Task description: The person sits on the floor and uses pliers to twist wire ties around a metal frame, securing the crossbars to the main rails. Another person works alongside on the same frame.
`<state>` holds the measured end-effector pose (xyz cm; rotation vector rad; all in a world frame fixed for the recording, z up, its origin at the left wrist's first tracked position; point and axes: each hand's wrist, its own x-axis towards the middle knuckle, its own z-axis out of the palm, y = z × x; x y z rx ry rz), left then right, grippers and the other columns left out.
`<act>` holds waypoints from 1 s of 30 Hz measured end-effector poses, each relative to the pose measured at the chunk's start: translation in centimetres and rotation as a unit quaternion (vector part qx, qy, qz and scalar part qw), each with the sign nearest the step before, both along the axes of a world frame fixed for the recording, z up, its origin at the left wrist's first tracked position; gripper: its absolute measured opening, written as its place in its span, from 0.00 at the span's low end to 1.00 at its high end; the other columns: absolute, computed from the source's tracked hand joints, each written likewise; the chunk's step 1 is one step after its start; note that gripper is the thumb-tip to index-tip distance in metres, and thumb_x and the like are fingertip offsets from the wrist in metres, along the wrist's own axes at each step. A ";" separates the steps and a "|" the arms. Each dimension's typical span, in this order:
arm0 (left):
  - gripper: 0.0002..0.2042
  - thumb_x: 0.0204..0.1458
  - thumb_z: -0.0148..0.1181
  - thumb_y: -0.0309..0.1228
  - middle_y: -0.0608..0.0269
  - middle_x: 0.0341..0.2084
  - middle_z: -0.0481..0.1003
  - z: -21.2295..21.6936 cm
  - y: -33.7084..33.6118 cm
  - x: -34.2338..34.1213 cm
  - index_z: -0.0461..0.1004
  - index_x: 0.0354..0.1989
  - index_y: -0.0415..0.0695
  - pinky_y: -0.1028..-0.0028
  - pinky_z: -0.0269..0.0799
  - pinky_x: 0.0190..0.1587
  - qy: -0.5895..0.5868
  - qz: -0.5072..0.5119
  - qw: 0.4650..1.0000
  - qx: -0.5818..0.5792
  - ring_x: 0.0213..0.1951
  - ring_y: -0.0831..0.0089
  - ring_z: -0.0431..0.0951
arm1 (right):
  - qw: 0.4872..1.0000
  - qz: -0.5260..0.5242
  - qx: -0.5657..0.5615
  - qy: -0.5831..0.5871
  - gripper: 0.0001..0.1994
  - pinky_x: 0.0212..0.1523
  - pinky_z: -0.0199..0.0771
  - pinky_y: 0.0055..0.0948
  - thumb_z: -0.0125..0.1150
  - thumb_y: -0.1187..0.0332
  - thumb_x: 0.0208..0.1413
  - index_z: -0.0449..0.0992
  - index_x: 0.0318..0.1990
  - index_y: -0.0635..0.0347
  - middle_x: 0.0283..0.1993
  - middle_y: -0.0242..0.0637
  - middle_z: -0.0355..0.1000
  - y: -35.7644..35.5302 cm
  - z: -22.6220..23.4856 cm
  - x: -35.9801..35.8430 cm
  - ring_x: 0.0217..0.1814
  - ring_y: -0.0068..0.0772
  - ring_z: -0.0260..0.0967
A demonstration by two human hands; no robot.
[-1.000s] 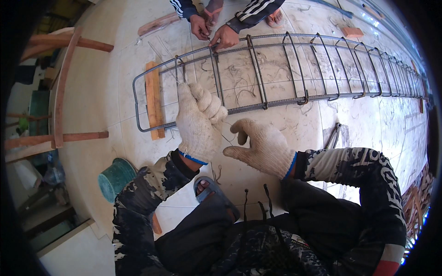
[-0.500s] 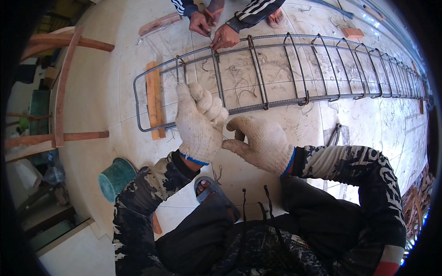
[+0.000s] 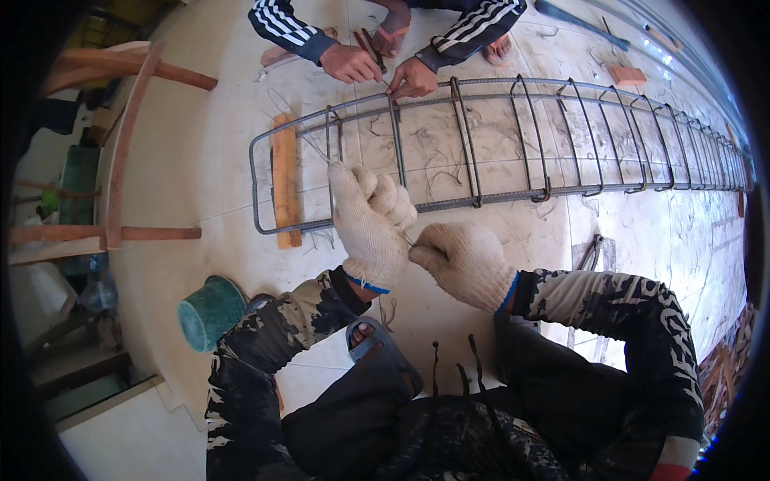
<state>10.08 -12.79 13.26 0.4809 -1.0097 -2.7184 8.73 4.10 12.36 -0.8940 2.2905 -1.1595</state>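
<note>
Down on the pale floor (image 3: 200,168), going left to right: wooden trestle legs (image 3: 120,144) at the far left, a green bucket (image 3: 210,311) lying near the lower left, then an orange wood block (image 3: 285,180) propping the near end of a long rebar cage (image 3: 497,144). Runs away toward the upper right edge of the floor, ringed by bent stirrups.

Next, the left hand (image 3: 370,220) in a white knit glove, raised against the cage's near bar beside a stirrup, fingers curled together and gripping the bar; a thin tie wire (image 3: 317,152) trails up from it. Just beside it, touching, the right hand (image 3: 464,263), also gloved, fingers pressed together and pinching the wire end between the two gloves; cannot tell more of the wire there. Both hands sit at the cage's near left end, by the lower long bar.

Farther back, across the cage, another person's bare hands (image 3: 381,72) in striped sleeves working at the far bar. Loose wire scraps (image 3: 437,164) on the floor under the cage.
</note>
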 end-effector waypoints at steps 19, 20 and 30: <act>0.23 0.73 0.48 0.52 0.74 0.21 0.63 -0.7 -2.0 6.7 0.69 0.30 0.48 0.75 0.56 0.22 -0.250 -0.407 0.844 -0.244 0.20 0.82 0.59 | 0.885 0.229 0.067 0.400 0.16 0.55 0.77 0.48 0.67 0.60 0.58 0.82 0.51 0.54 0.47 0.41 0.81 3.2 3.2 -8.0 0.53 0.50 0.79; 0.22 0.72 0.49 0.51 0.74 0.22 0.64 -0.9 -2.4 7.0 0.71 0.31 0.46 0.75 0.59 0.22 -0.236 -0.427 0.826 -0.281 0.21 0.82 0.60 | 0.901 0.250 0.106 0.338 0.15 0.53 0.78 0.48 0.65 0.59 0.60 0.82 0.51 0.54 0.44 0.42 0.82 3.3 2.2 -7.8 0.51 0.50 0.79; 0.10 0.63 0.62 0.37 0.48 0.25 0.78 -3.6 -4.9 9.9 0.81 0.36 0.43 0.61 0.75 0.32 -0.044 -0.276 0.681 -0.677 0.30 0.47 0.81 | 0.980 0.150 0.123 0.052 0.11 0.41 0.79 0.52 0.59 0.59 0.67 0.83 0.42 0.56 0.37 0.47 0.81 5.5 0.2 -5.1 0.40 0.55 0.81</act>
